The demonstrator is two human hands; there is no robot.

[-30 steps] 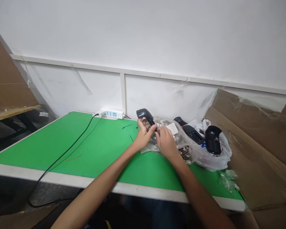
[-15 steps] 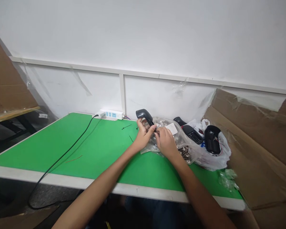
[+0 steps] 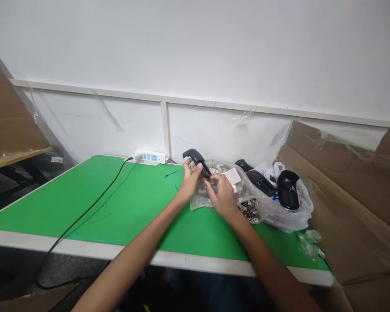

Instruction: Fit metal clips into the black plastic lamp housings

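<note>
My left hand (image 3: 190, 182) is closed round a black curved plastic housing (image 3: 196, 158), thumb on its near side. The housing is tilted, its hooked end up and to the left, its narrow end down towards my right hand (image 3: 223, 195). The right thumb and forefinger are bent together right at that narrow end; whatever is between them is too small to make out. Behind and below both hands lies a clear plastic bag (image 3: 198, 203) with a white label (image 3: 233, 175) and small metal parts (image 3: 249, 209) showing at its near right.
Right of the bag, a white plastic bag (image 3: 303, 212) holds black plastic housings (image 3: 287, 190). A power strip (image 3: 151, 157) with a black cable (image 3: 94, 201) sits at the green table's (image 3: 117, 225) back edge. Cardboard (image 3: 354, 208) stands along the right side. Crumpled clear plastic (image 3: 311, 242) lies near it.
The black housing has turned in my left hand, showing its hooked end's open edge. My right fingers have shifted slightly left and down, staying at its narrow end.
</note>
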